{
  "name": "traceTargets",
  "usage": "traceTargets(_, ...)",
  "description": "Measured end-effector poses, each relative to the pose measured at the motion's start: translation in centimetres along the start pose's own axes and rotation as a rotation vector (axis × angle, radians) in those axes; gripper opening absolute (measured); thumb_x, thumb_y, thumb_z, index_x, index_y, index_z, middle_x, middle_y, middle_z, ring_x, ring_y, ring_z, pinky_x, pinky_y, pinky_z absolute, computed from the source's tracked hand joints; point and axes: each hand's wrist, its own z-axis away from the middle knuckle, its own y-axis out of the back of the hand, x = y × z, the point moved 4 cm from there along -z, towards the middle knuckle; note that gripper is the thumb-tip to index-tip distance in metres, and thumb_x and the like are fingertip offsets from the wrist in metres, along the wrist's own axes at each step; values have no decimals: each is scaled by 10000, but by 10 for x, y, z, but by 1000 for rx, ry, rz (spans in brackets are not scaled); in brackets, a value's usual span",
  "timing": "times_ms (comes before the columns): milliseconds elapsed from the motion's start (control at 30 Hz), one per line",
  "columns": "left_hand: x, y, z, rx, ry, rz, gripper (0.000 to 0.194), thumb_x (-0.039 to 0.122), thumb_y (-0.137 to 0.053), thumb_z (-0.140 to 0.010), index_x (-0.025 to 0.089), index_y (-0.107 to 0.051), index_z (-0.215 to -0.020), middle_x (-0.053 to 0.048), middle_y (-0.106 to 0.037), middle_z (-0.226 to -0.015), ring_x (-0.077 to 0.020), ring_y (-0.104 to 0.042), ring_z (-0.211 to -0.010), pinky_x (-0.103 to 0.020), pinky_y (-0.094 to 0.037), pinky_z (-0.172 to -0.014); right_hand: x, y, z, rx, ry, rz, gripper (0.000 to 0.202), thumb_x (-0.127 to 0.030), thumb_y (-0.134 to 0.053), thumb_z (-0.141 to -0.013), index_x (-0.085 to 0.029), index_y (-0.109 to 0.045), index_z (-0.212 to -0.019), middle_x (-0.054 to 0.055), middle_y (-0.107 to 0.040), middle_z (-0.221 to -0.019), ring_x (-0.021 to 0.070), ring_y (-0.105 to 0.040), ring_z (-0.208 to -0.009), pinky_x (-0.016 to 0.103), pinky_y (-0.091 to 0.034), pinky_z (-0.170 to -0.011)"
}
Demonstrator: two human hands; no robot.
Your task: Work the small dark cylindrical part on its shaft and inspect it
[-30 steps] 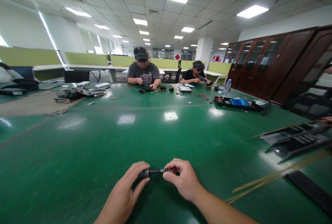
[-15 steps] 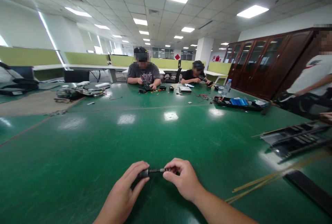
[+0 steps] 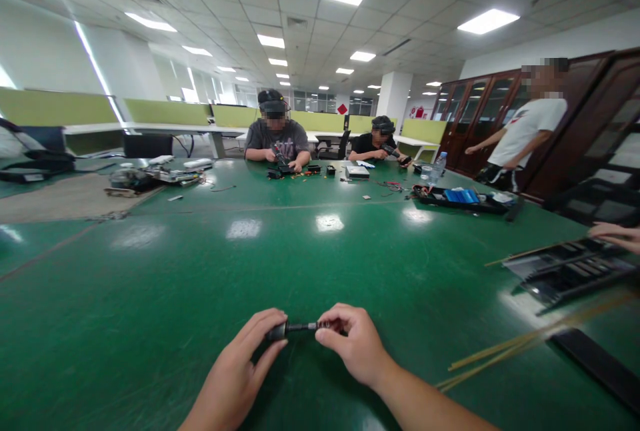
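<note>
Low in the middle of the head view, a dark cylinder with a thin shaft [image 3: 301, 327] lies level between my hands, just above the green table [image 3: 240, 271]. My left hand [image 3: 243, 364] pinches the thick black cylinder end [image 3: 278, 332] between thumb and fingers. At the other end of the shaft, my right hand [image 3: 354, 344] has its thumb and fingertips closed round a small ribbed, reddish-brown piece [image 3: 324, 326]. The fingertips partly hide this small piece.
To the right are dark metal frames [image 3: 570, 271], thin yellow rods [image 3: 495, 354] and a black bar [image 3: 595, 364]; another person's hand [image 3: 617, 234] touches the frames. Across the table, two people sit by small parts and a black tray [image 3: 450, 199]. A person in white [image 3: 535, 124] stands behind.
The standing person has moved left and farther back. The other person's hand at the right edge reaches further over the metal frames. My hands have hardly moved.
</note>
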Motion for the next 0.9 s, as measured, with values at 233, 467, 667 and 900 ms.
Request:
traceTargets(233, 0, 2, 1, 34, -13, -1, 312, 312, -538, -946, 279, -532, -1256, -71, -568, -1300, -235, -545, -1225, -401, -457, -1063, 0, 0, -1, -1, -6, 0, 104, -265, -743, -746, -176, -742, -800, 17, -632, -723, 133, -533, -640, 247, -403, -601)
traceTargets(467, -11, 9, -2, 99, 68, 16, 317, 357, -558, -933, 271, -534, -1237, -62, -582, -1271, -236, -544, -1212, -408, -439, -1067, -1, -1, 2, -9, -2, -47, 145, -290, -757, -744, -165, -732, -814, 23, -635, -726, 139, -549, -654, 251, -411, -617)
traceTargets(667, -14, 13, -4, 161, 215, 80, 367, 445, -598, -894, 232, -576, -1192, -72, -655, -1123, -243, -648, -1002, -378, -532, -910, 14, 3, -3, 64, -170, -504, 492, -525, -491, -922, -160, -523, -593, -9, -476, -509, 102, -417, -451, 235, -298, -450)
traceTargets(900, -26, 52, 6, 397, 474, 417, 476, 452, -572, -922, 201, -536, -1325, -69, -712, -1051, -180, -700, -818, -259, -581, -710, 18, 4, -6, 128, -195, -596, 497, -537, -469, -938, -177, -456, -595, -17, -461, -500, 91, -377, -430, 233, -243, -433)
